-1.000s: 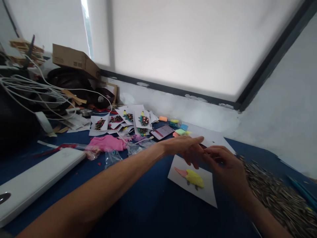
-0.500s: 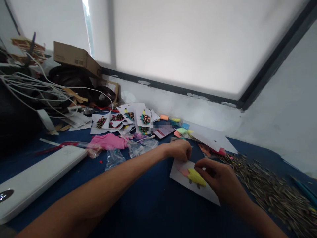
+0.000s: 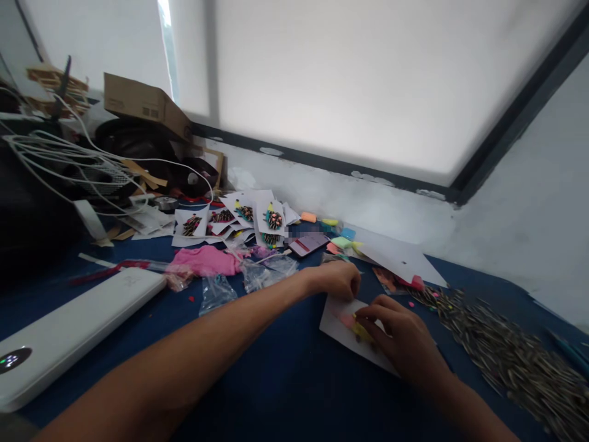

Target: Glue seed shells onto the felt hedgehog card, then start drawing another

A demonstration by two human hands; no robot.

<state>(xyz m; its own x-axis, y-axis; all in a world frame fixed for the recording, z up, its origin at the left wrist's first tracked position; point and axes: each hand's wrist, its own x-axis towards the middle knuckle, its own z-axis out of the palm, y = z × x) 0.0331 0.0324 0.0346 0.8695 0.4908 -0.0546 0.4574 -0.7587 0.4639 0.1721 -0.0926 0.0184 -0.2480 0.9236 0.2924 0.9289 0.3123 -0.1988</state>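
Note:
A white paper card lies on the blue table, bearing a flattened shape of yellow clay with a pink part at its left end and small dark bits along its lower edge. My left hand is curled closed at the card's far edge; whatever its fingers hold is hidden. Over the yellow clay, my right hand has thumb and forefinger pinched together, touching or just above the clay's left part. I cannot make out anything between them. This hand covers much of the yellow clay and the card's right side.
Striped sunflower seeds are heaped at right. Behind lie a phone, coloured clay blocks and a larger white sheet. Seed-covered cards, pink clay, plastic bags and a white power bank occupy the left.
My right hand has moved left across the card, and its fingertips now sit near where pink meets yellow. My left hand stays at the far edge. The whole view has shifted slightly.

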